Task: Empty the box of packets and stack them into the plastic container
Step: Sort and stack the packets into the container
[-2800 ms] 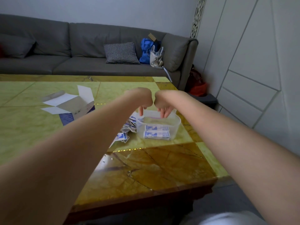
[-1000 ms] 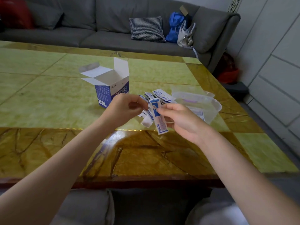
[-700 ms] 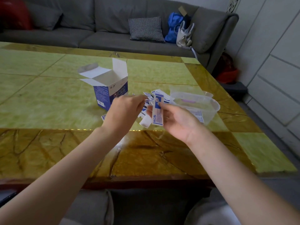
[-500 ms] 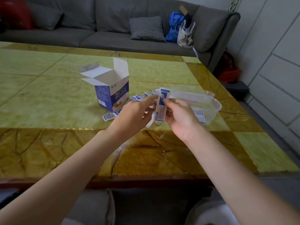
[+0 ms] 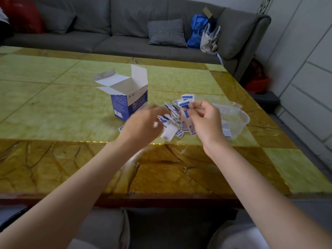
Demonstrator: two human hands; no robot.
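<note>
An open blue-and-white box stands upright on the table, flaps up. A heap of small blue-and-white packets lies to its right. A clear plastic container sits right of the heap with a few packets inside. My right hand pinches a small stack of packets upright, just left of the container. My left hand is blurred over the left side of the heap, fingers spread, with no packet visibly in it.
The glossy green-and-amber table has its near edge close to my lap. A grey sofa with a checked cushion and bags stands behind. White cabinets are at the right.
My left hand has left the packets held in my right hand and swung down-left over the heap. The right hand still holds its packets upright.
</note>
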